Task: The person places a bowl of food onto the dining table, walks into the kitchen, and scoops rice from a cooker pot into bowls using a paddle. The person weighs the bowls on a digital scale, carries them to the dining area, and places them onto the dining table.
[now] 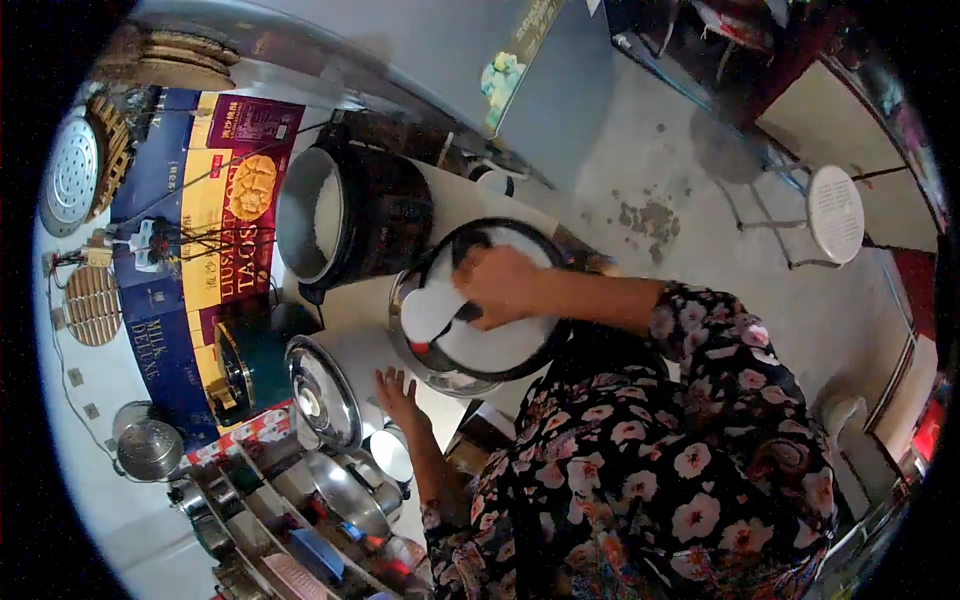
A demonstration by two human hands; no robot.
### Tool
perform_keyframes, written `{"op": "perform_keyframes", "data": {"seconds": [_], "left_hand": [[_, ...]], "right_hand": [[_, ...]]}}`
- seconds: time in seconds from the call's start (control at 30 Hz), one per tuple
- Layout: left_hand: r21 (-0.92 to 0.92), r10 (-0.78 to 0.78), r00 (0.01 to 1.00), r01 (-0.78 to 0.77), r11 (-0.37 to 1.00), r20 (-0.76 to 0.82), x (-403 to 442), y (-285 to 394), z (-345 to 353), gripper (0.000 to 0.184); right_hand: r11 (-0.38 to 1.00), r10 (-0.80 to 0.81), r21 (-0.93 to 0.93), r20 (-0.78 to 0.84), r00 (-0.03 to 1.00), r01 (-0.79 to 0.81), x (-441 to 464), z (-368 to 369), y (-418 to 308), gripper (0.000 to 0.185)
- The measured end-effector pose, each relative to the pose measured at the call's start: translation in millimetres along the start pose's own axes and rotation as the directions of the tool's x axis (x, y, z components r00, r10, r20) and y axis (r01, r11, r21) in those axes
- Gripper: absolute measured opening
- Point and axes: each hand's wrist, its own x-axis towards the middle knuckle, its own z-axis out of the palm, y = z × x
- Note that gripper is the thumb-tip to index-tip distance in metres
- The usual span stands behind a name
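My right hand (495, 287) is closed over the dark middle part of what looks like a round, black-rimmed lid (505, 345). A white oval piece (430, 312) and a small red spot show beside its fingers; I cannot make out whether they belong to the lid. Beneath the lid, a shiny metal bowl or pot (462, 383) shows at its edge. My left hand (400, 395), fingers spread, holds nothing. It is nearest to a pale pot with a steel lid (322, 397) and a white cup-like thing (391, 454).
An open dark cooker (405, 215) with something white inside stands behind. Printed cardboard (235, 200) covers part of the wall. A rack (265, 535) of pans and bowls stands at lower left. A round stool (836, 215) stands on the floor at right.
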Motion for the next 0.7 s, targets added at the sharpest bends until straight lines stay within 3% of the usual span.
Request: {"op": "perform_keyframes", "data": {"seconds": [0.07, 0.13, 0.2, 0.27, 0.37, 0.47, 0.53, 0.63, 0.7], "left_hand": [[0.070, -0.028, 1.000, 0.029, 0.997, -0.015, -24, 17, -10, 0.052], [-0.017, -0.058, 0.996, 0.057, 0.998, -0.071, -38, 20, -21, 0.052], [0.031, -0.084, 0.986, 0.089, 0.995, -0.144, -47, 23, -26, 0.053], [-0.076, -0.146, 0.973, 0.134, 0.988, -0.179, -53, 14, -37, 0.054], [-0.086, -0.144, 0.970, 0.129, 0.988, -0.195, -59, 11, -37, 0.054], [-0.060, -0.167, 0.958, 0.157, 0.986, -0.235, -66, 15, -36, 0.054], [-0.091, -0.154, 0.964, 0.138, 0.986, -0.218, -67, 14, -40, 0.054], [-0.096, -0.167, 0.951, 0.147, 0.985, -0.259, -69, 20, -34, 0.053], [-0.102, -0.164, 0.953, 0.142, 0.985, -0.254, -72, 20, -32, 0.053]], "right_hand": [[0.998, -0.033, 0.053, 0.009, 0.999, 0.033, 10, 7, -17, 0.048], [0.993, -0.076, 0.093, 0.017, 0.997, 0.074, 22, 25, -29, 0.049], [0.971, -0.155, 0.188, 0.043, 0.987, 0.144, 35, 42, -41, 0.047], [0.971, -0.156, 0.187, 0.044, 0.987, 0.146, 44, 45, -54, 0.047], [0.965, -0.211, 0.159, 0.010, 0.977, 0.207, 59, 60, -61, 0.045], [0.963, -0.263, 0.067, 0.063, 0.963, 0.259, 70, 61, -72, 0.039], [0.950, -0.311, 0.081, 0.217, 0.925, 0.300, 85, 71, -79, 0.034], [0.922, -0.373, -0.086, 0.059, 0.926, 0.377, 92, 104, -84, 0.030], [0.936, -0.345, -0.008, 0.187, 0.920, 0.353, 87, 92, -74, 0.032]]}}
